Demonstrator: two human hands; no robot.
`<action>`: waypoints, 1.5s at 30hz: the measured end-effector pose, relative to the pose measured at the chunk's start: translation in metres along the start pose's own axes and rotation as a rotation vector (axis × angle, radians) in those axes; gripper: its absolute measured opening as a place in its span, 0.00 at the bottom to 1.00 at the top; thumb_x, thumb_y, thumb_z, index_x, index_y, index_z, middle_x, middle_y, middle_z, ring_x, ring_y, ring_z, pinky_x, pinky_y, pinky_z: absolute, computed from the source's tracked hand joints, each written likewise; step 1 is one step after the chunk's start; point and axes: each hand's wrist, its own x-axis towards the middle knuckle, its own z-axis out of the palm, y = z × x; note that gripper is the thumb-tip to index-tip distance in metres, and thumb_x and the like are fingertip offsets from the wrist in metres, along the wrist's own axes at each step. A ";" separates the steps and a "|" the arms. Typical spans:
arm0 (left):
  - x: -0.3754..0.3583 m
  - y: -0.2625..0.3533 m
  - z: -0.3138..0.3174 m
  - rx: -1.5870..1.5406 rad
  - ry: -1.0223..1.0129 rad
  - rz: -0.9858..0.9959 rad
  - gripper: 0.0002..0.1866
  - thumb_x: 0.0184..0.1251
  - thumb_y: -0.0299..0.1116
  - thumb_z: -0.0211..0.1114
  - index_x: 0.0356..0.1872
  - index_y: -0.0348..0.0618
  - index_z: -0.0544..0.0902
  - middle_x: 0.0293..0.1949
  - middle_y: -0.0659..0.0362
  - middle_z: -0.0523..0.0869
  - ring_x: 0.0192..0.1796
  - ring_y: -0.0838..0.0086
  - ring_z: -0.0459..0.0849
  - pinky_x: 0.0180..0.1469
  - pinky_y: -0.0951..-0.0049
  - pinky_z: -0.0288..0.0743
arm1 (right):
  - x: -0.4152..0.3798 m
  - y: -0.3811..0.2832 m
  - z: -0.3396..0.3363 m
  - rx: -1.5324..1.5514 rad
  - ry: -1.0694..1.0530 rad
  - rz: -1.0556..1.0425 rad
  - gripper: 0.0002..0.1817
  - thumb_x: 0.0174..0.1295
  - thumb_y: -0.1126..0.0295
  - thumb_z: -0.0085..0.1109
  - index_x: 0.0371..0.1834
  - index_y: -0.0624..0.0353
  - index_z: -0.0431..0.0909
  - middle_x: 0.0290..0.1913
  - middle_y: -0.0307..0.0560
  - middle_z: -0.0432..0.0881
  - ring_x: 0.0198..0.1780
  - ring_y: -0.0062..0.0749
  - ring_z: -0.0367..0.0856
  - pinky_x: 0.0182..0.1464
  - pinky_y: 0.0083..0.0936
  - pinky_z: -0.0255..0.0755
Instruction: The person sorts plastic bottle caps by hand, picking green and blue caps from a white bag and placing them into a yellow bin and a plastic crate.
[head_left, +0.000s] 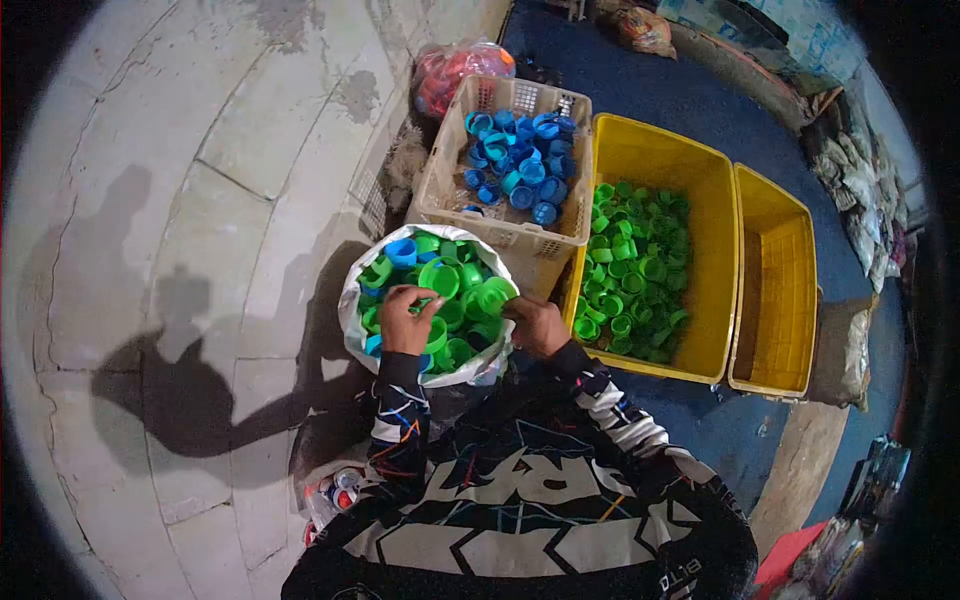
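A white sack (352,325) with a rolled rim stands open in front of me, full of green caps (452,312) and some blue caps (402,252). Over its near left part is my left hand (408,318), fingers curled with the tips against a green cap. My right hand (537,325) is at the sack's right rim, thumb and fingers pinched on the edge of a light green cap (494,294). The undersides of both hands are hidden.
Behind the sack stands a whitish crate (440,195) of blue caps. To its right are a yellow bin (715,270) with green caps and a smaller yellow bin (788,290). A cracked wall (230,200) rises at left; a bag of red items (460,75) lies behind.
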 end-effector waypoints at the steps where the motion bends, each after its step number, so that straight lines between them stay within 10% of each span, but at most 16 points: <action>1: 0.001 0.009 0.008 -0.007 0.009 0.012 0.08 0.48 0.30 0.75 0.29 0.42 0.86 0.32 0.55 0.82 0.32 0.65 0.82 0.36 0.66 0.77 | -0.006 0.000 -0.008 0.003 0.027 0.004 0.09 0.54 0.75 0.58 0.39 0.57 0.81 0.38 0.53 0.81 0.39 0.52 0.80 0.43 0.40 0.75; 16: 0.057 0.175 0.245 -0.181 -0.412 0.351 0.12 0.50 0.33 0.74 0.37 0.45 0.85 0.41 0.51 0.78 0.49 0.55 0.78 0.51 0.59 0.73 | -0.079 0.046 -0.185 -0.502 0.649 0.139 0.13 0.52 0.81 0.55 0.42 0.61 0.80 0.41 0.51 0.79 0.43 0.51 0.76 0.44 0.40 0.72; 18: 0.078 0.208 0.256 0.066 -0.435 0.419 0.37 0.52 0.33 0.73 0.66 0.45 0.68 0.60 0.45 0.72 0.57 0.50 0.75 0.55 0.56 0.72 | -0.061 0.067 -0.215 -0.440 0.670 0.175 0.19 0.55 0.80 0.55 0.52 0.62 0.76 0.52 0.57 0.79 0.52 0.55 0.78 0.53 0.40 0.74; 24: 0.077 0.196 0.280 0.091 -0.401 0.396 0.48 0.55 0.40 0.71 0.73 0.38 0.52 0.71 0.41 0.58 0.66 0.47 0.67 0.63 0.53 0.65 | -0.042 0.118 -0.230 -0.204 0.651 0.245 0.25 0.55 0.78 0.61 0.60 0.61 0.73 0.55 0.58 0.78 0.50 0.47 0.82 0.48 0.35 0.78; 31: 0.000 0.129 0.208 -0.170 -0.352 0.249 0.10 0.59 0.38 0.69 0.34 0.41 0.85 0.31 0.52 0.84 0.36 0.57 0.83 0.41 0.60 0.76 | -0.076 0.143 -0.153 -0.173 0.318 0.416 0.21 0.56 0.76 0.62 0.55 0.62 0.77 0.45 0.56 0.84 0.41 0.41 0.86 0.41 0.33 0.78; 45: -0.059 0.046 0.007 0.388 -0.121 -0.064 0.18 0.51 0.24 0.70 0.45 0.44 0.79 0.44 0.50 0.82 0.44 0.50 0.80 0.47 0.57 0.73 | -0.008 0.025 -0.067 -0.044 -0.143 0.063 0.14 0.56 0.74 0.57 0.47 0.60 0.79 0.42 0.60 0.82 0.41 0.57 0.82 0.44 0.40 0.76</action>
